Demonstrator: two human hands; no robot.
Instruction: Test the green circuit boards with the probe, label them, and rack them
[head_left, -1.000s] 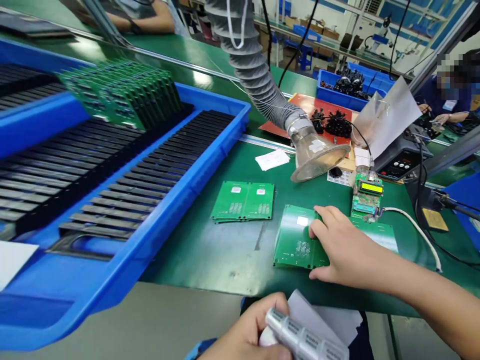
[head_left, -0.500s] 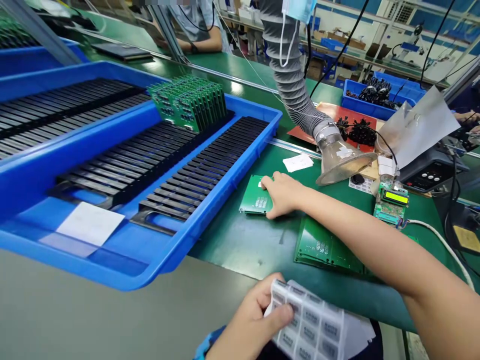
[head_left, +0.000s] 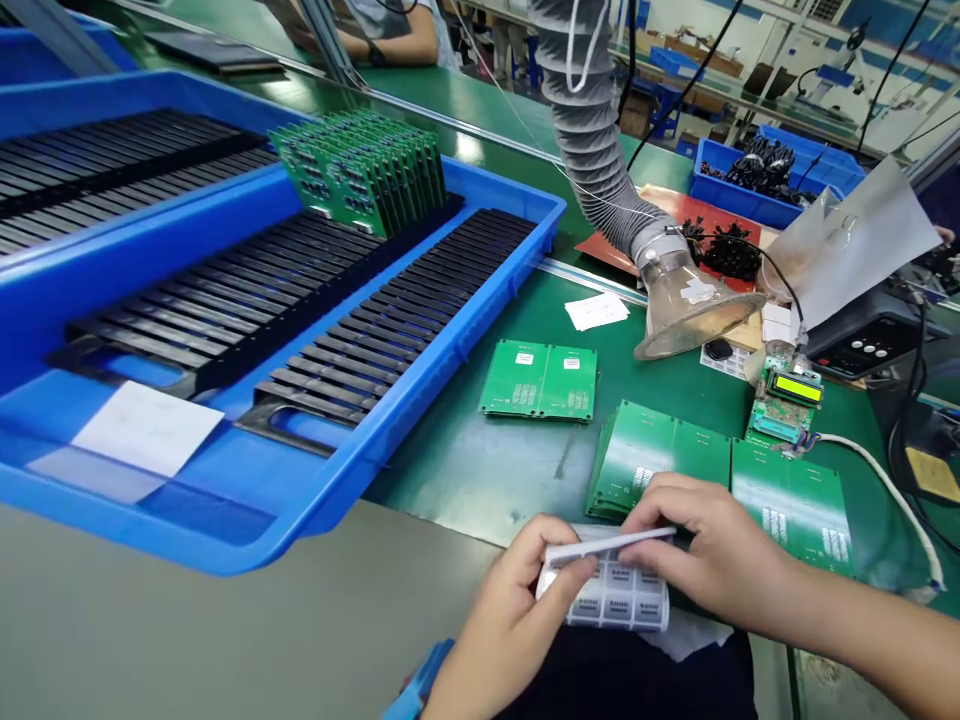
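My left hand (head_left: 517, 610) grips a sheet of small printed labels (head_left: 619, 592) at the table's near edge. My right hand (head_left: 709, 545) pinches the upper edge of the same sheet, its fingers closed on it. Just beyond my hands lies a stack of green circuit boards (head_left: 656, 445), with another green board (head_left: 791, 495) to its right. A separate pair of green boards with white labels (head_left: 541, 380) lies further left on the green mat.
A large blue tray (head_left: 420, 390) with black slotted racks fills the left; several green boards (head_left: 360, 170) stand in it. A grey fume hose with clear funnel (head_left: 686, 300) hangs mid-right. A small tester with lit display (head_left: 787, 395), white cable (head_left: 881, 470) and a soldering station (head_left: 862, 340) sit right.
My right hand left the labelled boards on the left and came back to the label sheet, which both hands now hold. The view shifted slightly.
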